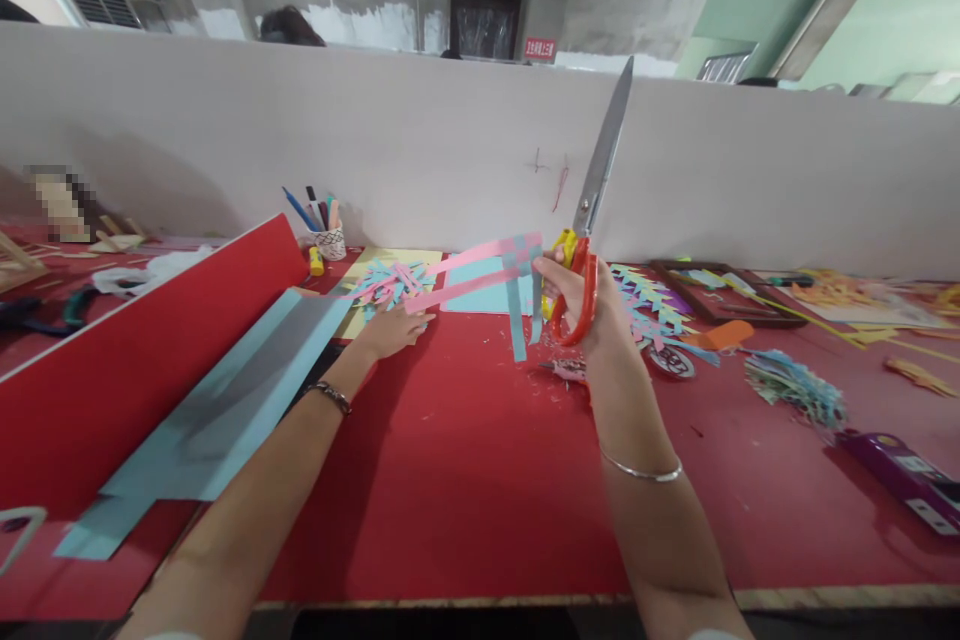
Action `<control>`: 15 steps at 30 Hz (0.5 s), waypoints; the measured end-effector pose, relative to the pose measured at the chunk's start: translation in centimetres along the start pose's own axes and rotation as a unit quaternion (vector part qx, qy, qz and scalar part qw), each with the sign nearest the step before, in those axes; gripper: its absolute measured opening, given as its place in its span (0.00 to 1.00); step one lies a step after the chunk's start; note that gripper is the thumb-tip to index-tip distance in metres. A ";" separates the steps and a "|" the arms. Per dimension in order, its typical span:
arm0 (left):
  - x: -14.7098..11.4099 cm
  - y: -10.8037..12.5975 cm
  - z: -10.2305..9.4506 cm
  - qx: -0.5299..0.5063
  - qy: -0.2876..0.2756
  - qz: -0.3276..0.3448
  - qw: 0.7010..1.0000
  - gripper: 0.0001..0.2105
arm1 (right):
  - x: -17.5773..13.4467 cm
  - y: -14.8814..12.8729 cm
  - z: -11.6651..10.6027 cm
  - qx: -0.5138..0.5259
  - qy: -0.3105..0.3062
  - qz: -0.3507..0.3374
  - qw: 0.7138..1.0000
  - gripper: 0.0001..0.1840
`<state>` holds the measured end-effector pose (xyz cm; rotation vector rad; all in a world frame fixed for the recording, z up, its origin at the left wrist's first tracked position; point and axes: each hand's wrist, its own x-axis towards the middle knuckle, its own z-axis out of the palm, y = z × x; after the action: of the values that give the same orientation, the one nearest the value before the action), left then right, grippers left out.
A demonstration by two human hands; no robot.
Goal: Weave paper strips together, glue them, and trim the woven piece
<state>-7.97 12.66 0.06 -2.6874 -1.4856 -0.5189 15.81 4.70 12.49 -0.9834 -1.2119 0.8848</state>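
Note:
My right hand [574, 285] is closed around scissors [600, 160] with red and yellow handles, their blades together and pointing up. The same fingers pinch paper strips [487, 255], pink ones woven with light blue ones; the pink ends stretch left and the blue ends hang down. On the left, my left hand [396, 328] is open, fingers outstretched at the front edge of a heap of cut pink and blue paper strips [397, 282]. Behind the woven strips lies a light blue paper sheet [480, 285]. A pink-handled tool [566, 370] is partly hidden by my right arm.
A red board [150, 320] leans at the left beside a folded light blue sheet [232, 400]. A pen cup [328, 240] stands near the white partition [420, 140]. At the right are paper garlands [649, 305], a brown frame [720, 295], fringed paper [799, 385] and a purple object [904, 480].

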 end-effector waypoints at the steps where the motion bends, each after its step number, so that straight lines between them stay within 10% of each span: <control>1: 0.1 0.0 0.3 0.009 -0.011 0.006 1.000 0.16 | 0.0 0.1 -0.1 -0.001 -0.001 -0.006 1.000 0.16; 15: 0.2 0.5 -0.7 -0.055 0.066 -0.105 0.991 0.12 | -0.4 -0.7 0.5 -0.024 0.007 0.033 0.999 0.18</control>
<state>-7.63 12.41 0.88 -2.5282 -1.7604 -0.7938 15.27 4.15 13.04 -1.0725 -1.1985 0.9032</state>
